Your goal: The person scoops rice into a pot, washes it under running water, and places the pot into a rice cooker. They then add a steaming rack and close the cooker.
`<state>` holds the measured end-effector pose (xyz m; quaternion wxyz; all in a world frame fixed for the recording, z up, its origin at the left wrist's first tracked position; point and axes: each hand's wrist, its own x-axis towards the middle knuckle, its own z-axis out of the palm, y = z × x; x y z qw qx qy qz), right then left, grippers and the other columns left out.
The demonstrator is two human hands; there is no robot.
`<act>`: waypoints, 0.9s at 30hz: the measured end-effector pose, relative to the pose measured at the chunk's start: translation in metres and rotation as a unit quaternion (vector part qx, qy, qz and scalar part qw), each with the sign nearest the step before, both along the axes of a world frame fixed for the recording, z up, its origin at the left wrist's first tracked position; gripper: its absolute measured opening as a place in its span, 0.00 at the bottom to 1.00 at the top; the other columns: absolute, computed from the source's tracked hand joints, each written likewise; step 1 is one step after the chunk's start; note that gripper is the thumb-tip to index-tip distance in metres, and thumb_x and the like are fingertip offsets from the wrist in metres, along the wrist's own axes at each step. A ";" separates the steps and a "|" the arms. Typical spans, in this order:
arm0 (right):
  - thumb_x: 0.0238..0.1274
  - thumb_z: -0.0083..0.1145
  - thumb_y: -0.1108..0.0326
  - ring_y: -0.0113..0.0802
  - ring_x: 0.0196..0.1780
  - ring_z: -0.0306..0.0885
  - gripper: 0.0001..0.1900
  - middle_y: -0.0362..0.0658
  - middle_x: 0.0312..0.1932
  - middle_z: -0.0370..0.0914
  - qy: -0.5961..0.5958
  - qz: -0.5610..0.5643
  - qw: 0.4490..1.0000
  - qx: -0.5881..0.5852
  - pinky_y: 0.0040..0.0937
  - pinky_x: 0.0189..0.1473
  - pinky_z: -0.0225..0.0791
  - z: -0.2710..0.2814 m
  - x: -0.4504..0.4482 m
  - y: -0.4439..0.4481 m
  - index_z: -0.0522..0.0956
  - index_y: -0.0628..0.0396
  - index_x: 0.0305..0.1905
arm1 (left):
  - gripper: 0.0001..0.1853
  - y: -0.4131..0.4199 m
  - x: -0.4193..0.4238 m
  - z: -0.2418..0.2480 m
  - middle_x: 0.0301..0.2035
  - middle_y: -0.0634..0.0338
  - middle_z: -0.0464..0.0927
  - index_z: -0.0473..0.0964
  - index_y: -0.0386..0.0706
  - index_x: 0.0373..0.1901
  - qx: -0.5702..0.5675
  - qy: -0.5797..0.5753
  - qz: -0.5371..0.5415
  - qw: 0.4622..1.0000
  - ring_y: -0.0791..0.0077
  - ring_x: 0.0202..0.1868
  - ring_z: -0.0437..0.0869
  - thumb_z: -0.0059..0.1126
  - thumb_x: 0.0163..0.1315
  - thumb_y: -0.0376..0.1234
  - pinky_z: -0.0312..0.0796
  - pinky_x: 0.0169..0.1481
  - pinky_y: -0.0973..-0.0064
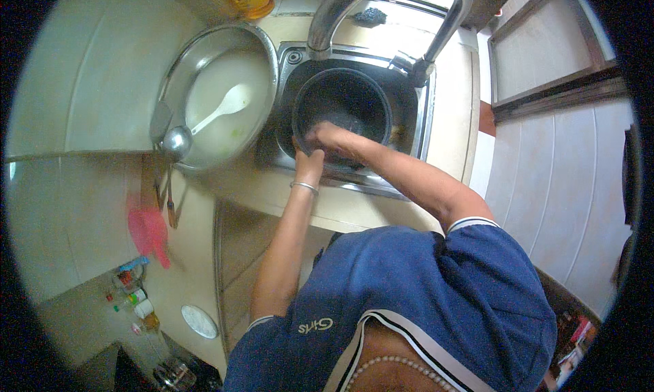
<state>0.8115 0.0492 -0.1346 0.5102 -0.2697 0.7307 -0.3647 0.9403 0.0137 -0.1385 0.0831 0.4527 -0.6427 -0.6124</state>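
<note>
A dark round pot sits in the stainless steel sink. My left hand, with a bangle at the wrist, grips the pot's near left rim, thumb on the edge. Inside the pot is my right hand, blurred and bent down towards the wall; its fingertips are hidden, and whether they hold anything cannot be told. Left of the sink stands a large metal basin of cloudy liquid, with a white plastic rice paddle in it.
A curved metal faucet arches over the sink. A dark scouring pad lies behind it. A ladle and other utensils hang near the basin's left edge. A pink plastic item, several bottles and a white oval dish are at the left.
</note>
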 end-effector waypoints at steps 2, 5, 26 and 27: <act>0.56 0.50 0.68 0.37 0.31 0.72 0.09 0.48 0.28 0.77 0.008 -0.018 0.999 -0.043 0.38 0.34 0.66 0.021 -0.019 -0.020 0.79 0.63 0.33 | 0.36 0.005 0.003 0.005 0.51 0.45 0.69 0.51 0.26 0.62 0.126 -0.052 0.009 0.991 0.55 0.45 0.77 0.50 0.51 0.29 0.73 0.50 0.69; 0.59 0.50 0.68 0.37 0.32 0.75 0.08 0.48 0.30 0.76 -0.178 -0.229 0.927 -0.239 0.30 0.34 0.69 0.037 -0.054 -0.006 0.76 0.63 0.34 | 0.22 0.013 0.005 0.022 0.44 0.51 0.72 0.62 0.31 0.53 0.146 0.001 0.102 0.984 0.61 0.42 0.78 0.48 0.55 0.27 0.78 0.37 0.66; 0.54 0.51 0.64 0.47 0.46 0.78 0.12 0.53 0.40 0.79 0.404 0.467 0.784 0.065 0.41 0.45 0.72 0.016 -0.053 0.066 0.80 0.58 0.39 | 0.13 0.008 0.003 0.052 0.33 0.57 0.74 0.67 0.36 0.41 0.174 0.051 0.068 0.981 0.66 0.34 0.78 0.51 0.52 0.27 0.76 0.32 0.64; 0.53 0.51 0.65 0.46 0.45 0.78 0.11 0.53 0.38 0.79 0.505 0.404 0.762 0.023 0.41 0.44 0.72 0.013 -0.064 0.066 0.81 0.57 0.38 | 0.13 0.011 0.002 0.052 0.33 0.57 0.74 0.67 0.36 0.40 0.170 0.041 0.075 0.982 0.66 0.34 0.78 0.51 0.51 0.27 0.76 0.32 0.63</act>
